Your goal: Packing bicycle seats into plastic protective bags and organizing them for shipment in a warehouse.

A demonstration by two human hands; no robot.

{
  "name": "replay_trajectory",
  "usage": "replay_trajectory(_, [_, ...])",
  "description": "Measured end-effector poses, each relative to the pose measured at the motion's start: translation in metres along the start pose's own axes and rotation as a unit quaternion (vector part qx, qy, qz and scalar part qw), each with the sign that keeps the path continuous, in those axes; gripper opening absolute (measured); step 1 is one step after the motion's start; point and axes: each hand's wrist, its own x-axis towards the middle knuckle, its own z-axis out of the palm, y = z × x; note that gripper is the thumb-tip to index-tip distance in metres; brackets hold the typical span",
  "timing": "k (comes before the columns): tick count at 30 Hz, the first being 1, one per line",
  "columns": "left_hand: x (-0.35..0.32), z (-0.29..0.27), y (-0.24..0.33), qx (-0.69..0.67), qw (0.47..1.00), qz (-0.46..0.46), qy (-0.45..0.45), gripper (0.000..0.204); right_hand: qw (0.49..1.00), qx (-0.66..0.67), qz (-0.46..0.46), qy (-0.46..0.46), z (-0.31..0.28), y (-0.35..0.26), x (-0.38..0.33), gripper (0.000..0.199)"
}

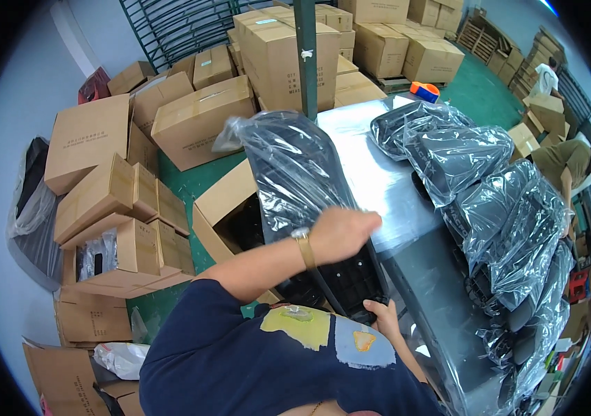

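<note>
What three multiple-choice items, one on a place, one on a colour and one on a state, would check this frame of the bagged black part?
1. Where do the other bagged parts lie?
A. on the grey table
B. on the green floor
C. inside the open carton

2. What colour is the floor?
A. blue
B. green
C. red

3. What state is the held part in?
A. bare
B. half in a clear bag
C. taped in a carton

Answers: 1 A, they are heaped along the table; 2 B, green shows between cartons; 3 B, the left hand is on the bag, the right hand on the bare lower end.
</note>
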Motion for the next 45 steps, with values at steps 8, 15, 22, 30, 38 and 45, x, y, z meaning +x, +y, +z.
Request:
replay_trajectory(8, [-0.069,-0.028,0.035,-0.189,0.975,-0.009,-0.117,0.010,0.995,0.098,0.008,-0.033,0.044,0.007,0.021,0.032])
replay_trajectory(15, [-0.062,-0.134,-0.024,0.135,0.989,-0.018,0.057,0.060,0.995,0.098,-0.031,-0.012,0.046,-0.035,0.025,0.033])
replay_trajectory(22, [-0.057,-0.100,-0.075,0.181,0.968,0.172,0.004,0.063,0.997,0.006,0.063,-0.039,0.072,-0.099,-0.008,0.042])
replay_trajectory(30, [-0.007,-0.133,-0.084,-0.194,0.923,-0.089,0.319,0.057,0.965,-0.088,-0.164,-0.186,0.065,-0.140,-0.032,0.045])
replay_trajectory(38, [0.026,-0.127,-0.078,-0.666,0.685,-0.053,0.289,0.063,0.970,-0.050,-0.234,0.034,-0.043,-0.015,-0.003,0.090])
replay_trajectory(45, [0.148,-0.056,-0.016,-0.648,0.747,-0.073,0.130,0.057,0.939,0.208,-0.263,0.071,-0.052,-0.007,-0.034,0.075])
